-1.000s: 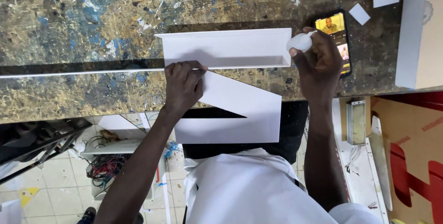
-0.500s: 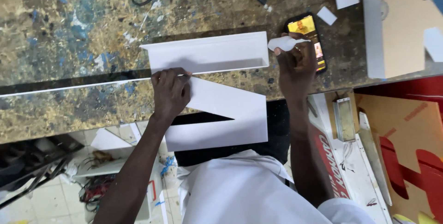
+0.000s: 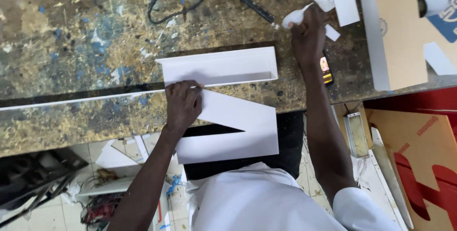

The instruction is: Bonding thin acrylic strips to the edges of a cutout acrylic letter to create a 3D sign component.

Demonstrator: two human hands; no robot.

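The white letter-shaped piece [image 3: 228,117] lies at the centre of the frame on the near edge of the bench [image 3: 71,36], with its long axis running left to right. Its upper arm is a shallow white channel whose open end points toward the right of the frame; a slanted flat panel runs from the left end down to a lower arm that overhangs the bench edge toward the person. The channel of the upper arm shows a raised rim along its near and right sides; nothing is visible inside it. A thin white strip [image 3: 81,98] extends from the left hand toward the left edge of the frame, in line with the piece. The left hand [image 3: 183,105] rests palm down, fingers curled and close together, pressing on the left end of the piece where the strip meets it. The right hand [image 3: 308,36], in the upper centre-right, is closed around a small white object [image 3: 296,16], whose kind cannot be told. A phone [image 3: 326,70] lies just beside the right wrist. Black cables [image 3: 162,2] lie in the upper centre.
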